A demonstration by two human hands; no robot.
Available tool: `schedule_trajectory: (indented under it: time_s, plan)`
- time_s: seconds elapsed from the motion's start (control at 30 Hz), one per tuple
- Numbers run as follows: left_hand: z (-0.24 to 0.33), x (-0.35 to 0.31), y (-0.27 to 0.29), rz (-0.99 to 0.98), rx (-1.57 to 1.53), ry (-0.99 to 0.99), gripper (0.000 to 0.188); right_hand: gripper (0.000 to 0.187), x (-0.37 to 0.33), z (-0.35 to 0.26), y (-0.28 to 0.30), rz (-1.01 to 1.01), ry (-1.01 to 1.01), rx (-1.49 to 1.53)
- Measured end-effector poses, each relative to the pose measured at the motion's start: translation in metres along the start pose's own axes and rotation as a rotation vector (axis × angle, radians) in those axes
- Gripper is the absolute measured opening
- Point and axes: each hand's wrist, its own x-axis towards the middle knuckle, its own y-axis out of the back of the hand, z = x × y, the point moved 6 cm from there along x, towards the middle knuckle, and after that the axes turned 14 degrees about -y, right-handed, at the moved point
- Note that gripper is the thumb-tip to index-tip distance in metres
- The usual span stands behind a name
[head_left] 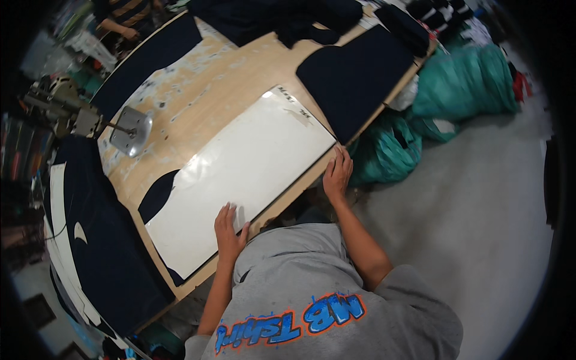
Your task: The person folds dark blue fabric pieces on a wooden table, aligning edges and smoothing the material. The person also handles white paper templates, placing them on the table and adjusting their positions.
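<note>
A large white pattern board (pixel 240 162), marked by hand near its far right end, lies flat on the wooden table. Dark navy fabric (pixel 157 197) shows from under its left side and along its near edge. My left hand (pixel 230 235) rests on the board's near edge, fingers stretched out and thumb apart. At the board's right corner is my right hand (pixel 338 174), its fingers extended and fingertips touching the edge. Neither hand is closed around anything. Just beyond that corner lies a dark cut fabric piece (pixel 357 78).
A machine with a rounded metal plate (pixel 132 132) reaches over the table's left side. More dark fabric (pixel 99 240) and a long white strip (pixel 65 234) lie at left. Green bundles (pixel 465 81) stand beyond the table's right edge. Another person's hand (pixel 129 33) shows at far left.
</note>
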Motion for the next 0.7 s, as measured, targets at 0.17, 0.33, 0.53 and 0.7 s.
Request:
schedule_trajectory:
  time_s: [0.17,0.33,0.53,0.7]
  plan:
    - [0.027,0.048,-0.043,-0.239,0.059,-0.245,0.071,0.042,-0.085,0.126,0.048,0.017,-0.293,0.011]
    - [0.022,0.066,-0.065,-0.276,0.201,-0.345,0.070,0.047,-0.190,0.234,0.072,-0.252,-0.686,-0.092]
    - [0.025,0.067,-0.072,-0.279,0.227,-0.368,0.069,0.056,-0.317,0.310,0.060,-0.425,-0.888,-0.151]
    - [0.021,0.065,-0.082,-0.292,0.258,-0.340,0.068,0.057,-0.375,0.310,0.034,-0.596,-1.047,-0.101]
